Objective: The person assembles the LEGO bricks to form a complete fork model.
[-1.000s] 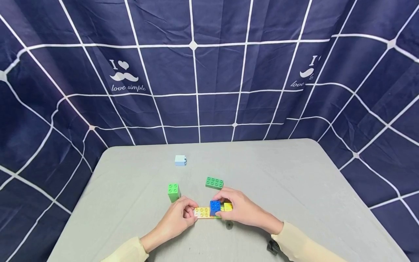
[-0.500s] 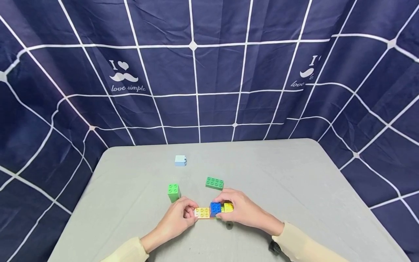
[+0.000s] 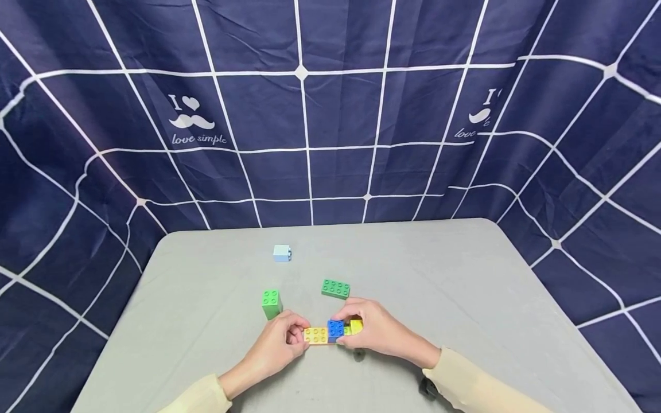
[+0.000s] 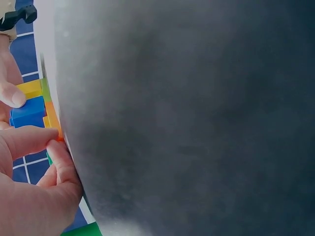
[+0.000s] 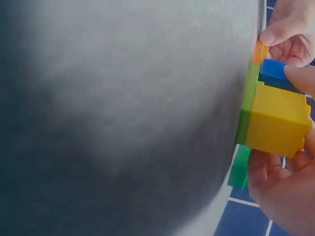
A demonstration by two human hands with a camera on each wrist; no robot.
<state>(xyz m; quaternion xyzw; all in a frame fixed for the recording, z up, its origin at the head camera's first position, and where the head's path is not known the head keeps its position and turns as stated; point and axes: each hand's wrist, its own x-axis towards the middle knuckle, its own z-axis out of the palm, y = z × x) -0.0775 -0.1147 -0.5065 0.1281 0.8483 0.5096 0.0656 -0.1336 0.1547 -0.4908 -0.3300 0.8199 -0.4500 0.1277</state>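
Note:
My left hand (image 3: 279,342) pinches the left end of an orange block (image 3: 316,335), which lies low on the table with its studs up. Between thumb and fingers, my right hand (image 3: 379,332) grips a blue block (image 3: 335,327). That block stands on the row, where the orange block meets a flat lime-green block (image 5: 247,105). A taller yellow block (image 5: 278,120) sits on the lime block, under my right palm. Fingers partly hide the blue block's far and near sides.
A bright green tall block (image 3: 272,304) stands just beyond my left hand. A dark green block (image 3: 335,288) lies beyond my right fingertips. Farther back, a light blue block (image 3: 282,253) lies on its side on the grey table (image 3: 413,264). A dark patterned curtain (image 3: 341,115) surrounds the table.
The blue block has shifted slightly towards me and downward with my right fingers. My left hand keeps its hold on the orange block. The head view has turned very slightly.

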